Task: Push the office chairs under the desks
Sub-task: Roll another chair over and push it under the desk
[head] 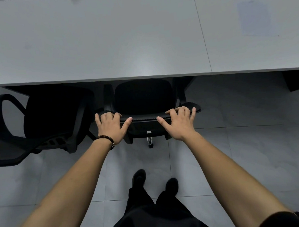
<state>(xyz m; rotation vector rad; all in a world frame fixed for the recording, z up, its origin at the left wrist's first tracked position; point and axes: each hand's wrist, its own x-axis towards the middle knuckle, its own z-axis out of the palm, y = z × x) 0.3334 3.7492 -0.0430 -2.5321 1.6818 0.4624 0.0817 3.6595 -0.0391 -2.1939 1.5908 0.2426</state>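
A black office chair stands in front of me, its seat partly under the front edge of the grey desk. My left hand grips the left end of the chair's backrest top, fingers curled over it and thumb along the near side. My right hand holds the right end of the same backrest top in the same way. A second black office chair stands to the left, turned at an angle, its seat near the desk edge and its backrest out on the floor.
The floor is grey tile. My feet in black shoes stand just behind the chair. A pale sheet lies on the desk at the far right. A dark box-like shape sits under the desk at the right.
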